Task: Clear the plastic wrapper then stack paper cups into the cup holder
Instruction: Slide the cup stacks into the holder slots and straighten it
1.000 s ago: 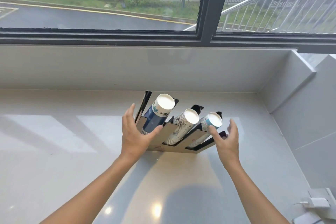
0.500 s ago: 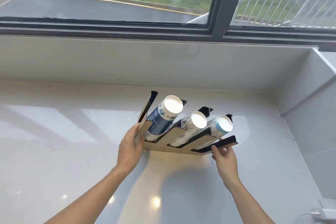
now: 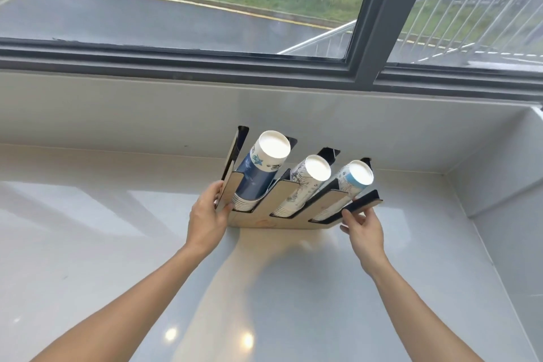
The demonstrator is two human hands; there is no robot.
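Observation:
A tan and black slanted cup holder [image 3: 276, 222] sits on the white counter [image 3: 102, 229] below the window. Its three slots hold stacks of paper cups: a dark blue stack [image 3: 258, 170] on the left, a white stack with line drawings [image 3: 302, 185] in the middle, a light blue and white stack [image 3: 348, 182] on the right. My left hand [image 3: 207, 214] grips the holder's left end panel. My right hand [image 3: 363, 226] pinches its black right end. No plastic wrapper is in view.
A white sill wall [image 3: 147, 114] rises behind the holder, with a dark window frame [image 3: 364, 38] above it. The counter ends at a side wall [image 3: 499, 185] on the right.
Both hands went from open beside the holder to gripping its two ends. The holder sits a little farther back toward the sill wall, and the view has tilted.

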